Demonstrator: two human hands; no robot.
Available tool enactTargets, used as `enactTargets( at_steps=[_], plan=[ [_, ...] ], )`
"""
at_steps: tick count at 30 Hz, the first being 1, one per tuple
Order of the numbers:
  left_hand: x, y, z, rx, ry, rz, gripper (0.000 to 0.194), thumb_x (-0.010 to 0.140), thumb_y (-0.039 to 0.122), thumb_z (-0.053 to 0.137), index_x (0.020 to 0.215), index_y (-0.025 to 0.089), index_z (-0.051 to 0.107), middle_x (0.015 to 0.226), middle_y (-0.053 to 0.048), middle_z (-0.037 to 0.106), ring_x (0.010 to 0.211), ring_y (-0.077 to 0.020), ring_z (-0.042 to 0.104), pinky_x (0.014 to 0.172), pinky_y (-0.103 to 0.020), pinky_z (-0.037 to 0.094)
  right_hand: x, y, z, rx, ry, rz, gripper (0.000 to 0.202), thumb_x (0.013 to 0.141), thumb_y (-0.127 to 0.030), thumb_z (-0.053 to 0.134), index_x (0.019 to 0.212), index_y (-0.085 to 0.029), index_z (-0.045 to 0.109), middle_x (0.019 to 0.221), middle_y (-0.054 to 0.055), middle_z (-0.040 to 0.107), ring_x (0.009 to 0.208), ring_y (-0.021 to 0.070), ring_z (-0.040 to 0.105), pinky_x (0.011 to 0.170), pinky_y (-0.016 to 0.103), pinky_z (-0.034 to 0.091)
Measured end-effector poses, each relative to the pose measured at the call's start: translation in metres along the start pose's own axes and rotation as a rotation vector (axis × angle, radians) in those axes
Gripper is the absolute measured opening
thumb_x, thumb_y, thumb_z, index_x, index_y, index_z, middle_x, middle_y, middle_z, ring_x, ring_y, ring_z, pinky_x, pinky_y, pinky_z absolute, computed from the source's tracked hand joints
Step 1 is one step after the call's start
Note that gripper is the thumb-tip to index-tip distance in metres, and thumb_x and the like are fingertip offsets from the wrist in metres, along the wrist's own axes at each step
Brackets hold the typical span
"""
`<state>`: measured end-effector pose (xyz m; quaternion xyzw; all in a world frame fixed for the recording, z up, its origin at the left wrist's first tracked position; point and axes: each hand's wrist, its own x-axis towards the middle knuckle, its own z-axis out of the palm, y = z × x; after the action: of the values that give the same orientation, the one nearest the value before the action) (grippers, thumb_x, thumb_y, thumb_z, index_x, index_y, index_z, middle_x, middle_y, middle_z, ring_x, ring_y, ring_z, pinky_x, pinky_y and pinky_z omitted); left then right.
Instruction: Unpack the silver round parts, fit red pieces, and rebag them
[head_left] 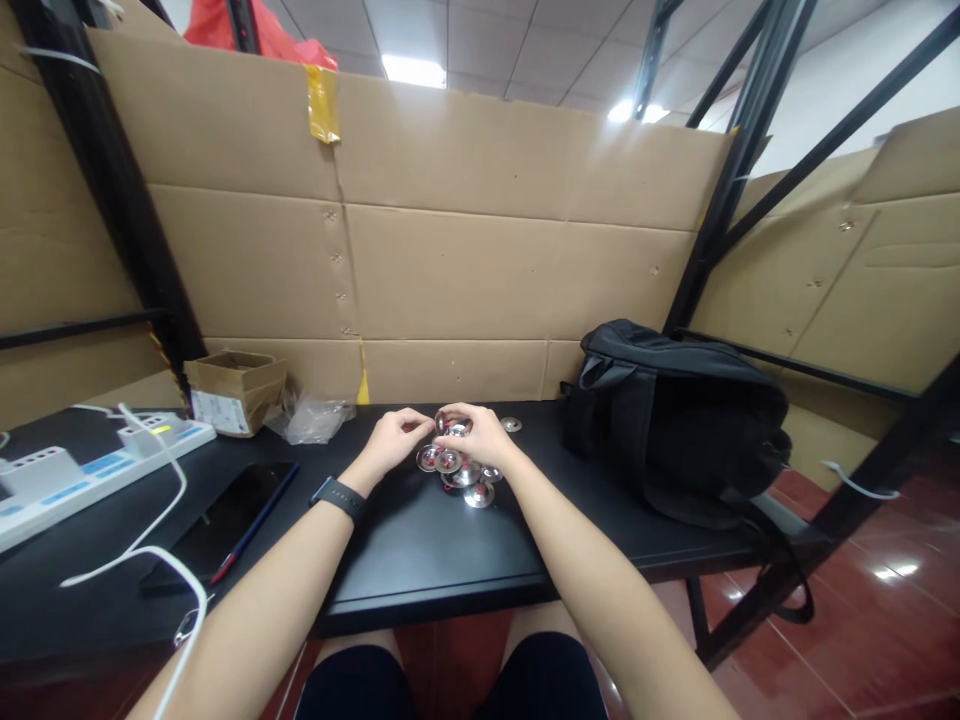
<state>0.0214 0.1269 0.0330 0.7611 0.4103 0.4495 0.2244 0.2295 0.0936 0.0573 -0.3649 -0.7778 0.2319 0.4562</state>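
Observation:
Several shiny round metal discs with small red parts at their centres [478,495] lie in a loose pile on the black table, partly overlapping. Above the pile, my right hand [480,432] is closed around one shiny metal disc [452,424], its fingers and thumb at the rim. My left hand [399,438] is just left of it, thumb and forefinger pinched close to that disc; whatever they hold is too small to make out. A dark watch is on my left wrist. One more disc [511,425] lies apart, behind my right hand.
A black backpack [675,430] stands on the right of the table [442,560]. To the left are a phone [232,520], a pen, a white power strip [105,470] with cables, an open cardboard box [236,390] and a clear plastic bag [319,418]. Cardboard panels rise behind.

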Motion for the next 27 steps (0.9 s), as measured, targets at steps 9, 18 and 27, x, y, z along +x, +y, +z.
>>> enactTargets(
  at_steps=[9, 18, 27],
  plan=[
    [-0.004, -0.001, -0.018, 0.529, 0.15, -0.178, 0.028, 0.086, 0.044, 0.055, 0.086, 0.027, 0.078, 0.103, -0.004, 0.076, 0.1, -0.0261, 0.066, 0.091, -0.038, 0.042, 0.007, 0.051, -0.035, -0.261, 0.255, 0.244, 0.044, 0.072, -0.035, 0.08, 0.111, -0.018, 0.072, 0.103, 0.009, 0.076, 0.088, 0.0206, 0.07, 0.085, 0.033, 0.055],
    [-0.007, -0.004, -0.032, 0.786, 0.035, -0.378, 0.028, 0.083, 0.039, 0.053, 0.085, 0.026, 0.078, 0.099, -0.011, 0.077, 0.099, -0.0336, 0.066, 0.088, -0.045, 0.038, -0.01, 0.082, -0.07, -0.751, 0.173, 0.61, 0.05, 0.081, -0.039, 0.073, 0.13, -0.03, 0.065, 0.123, 0.008, 0.071, 0.118, 0.0281, 0.063, 0.096, 0.038, 0.046],
    [-0.007, -0.002, -0.033, 0.753, 0.036, -0.321, 0.029, 0.081, 0.046, 0.057, 0.075, 0.025, 0.076, 0.088, -0.01, 0.076, 0.094, -0.0332, 0.065, 0.087, -0.045, 0.041, -0.009, 0.082, -0.064, -0.799, 0.05, 0.629, 0.034, 0.093, -0.045, 0.055, 0.12, -0.033, 0.071, 0.127, 0.007, 0.069, 0.125, 0.0303, 0.056, 0.1, 0.046, 0.04]
  ],
)
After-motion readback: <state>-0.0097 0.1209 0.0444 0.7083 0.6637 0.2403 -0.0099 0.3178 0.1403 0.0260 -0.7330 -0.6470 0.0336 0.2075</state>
